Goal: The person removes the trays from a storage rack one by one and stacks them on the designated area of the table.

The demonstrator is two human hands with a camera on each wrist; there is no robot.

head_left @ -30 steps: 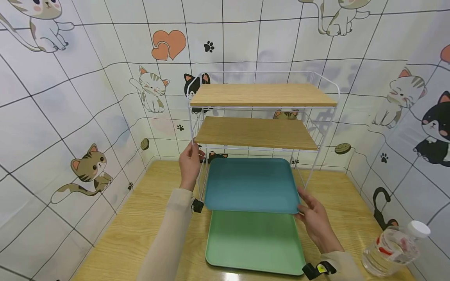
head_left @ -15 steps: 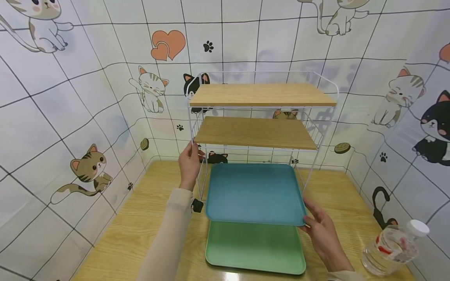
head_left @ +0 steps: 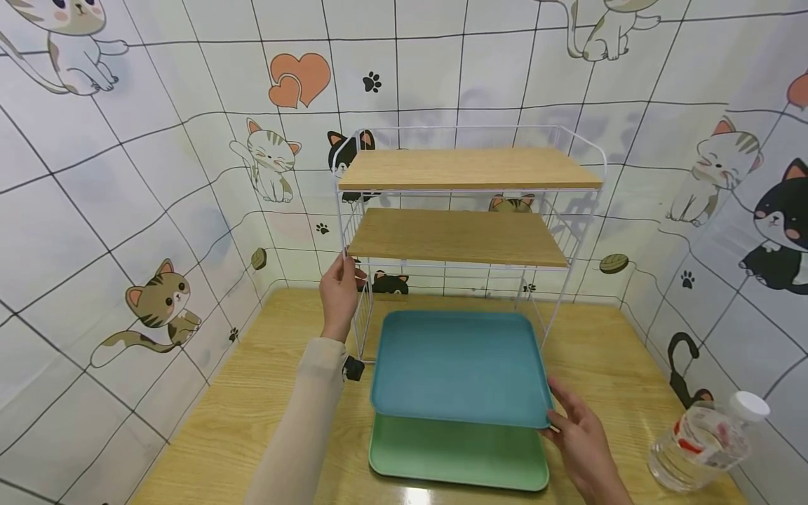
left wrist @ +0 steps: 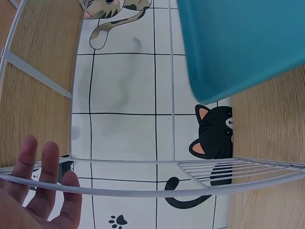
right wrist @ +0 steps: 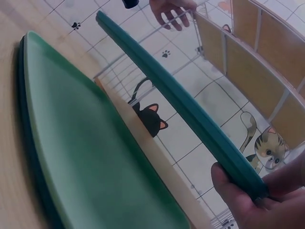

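A blue tray [head_left: 463, 368] hangs above the table, partly over a green tray [head_left: 457, 452]. My right hand [head_left: 583, 442] pinches its front right corner. In the right wrist view the blue tray [right wrist: 181, 107] stands apart from the green one [right wrist: 90, 143], under which a dark tray-like edge [right wrist: 31, 138] shows. My left hand [head_left: 339, 294] holds the left front post of a white wire rack [head_left: 364, 330], just by its middle shelf. From the left wrist view, the fingers [left wrist: 47, 167] reach past the wire; the thumb is hidden.
The rack carries two wooden shelves, an upper [head_left: 470, 168] and a lower [head_left: 457, 237]. A clear bottle with a white cap [head_left: 707, 442] stands at the right on the wooden table [head_left: 240, 421]. Tiled-pattern walls with cartoon cats enclose the back and sides.
My right hand has drawn the blue tray toward me, out from under the lower shelf, so it covers more of the green tray. The left hand stays on the rack post.
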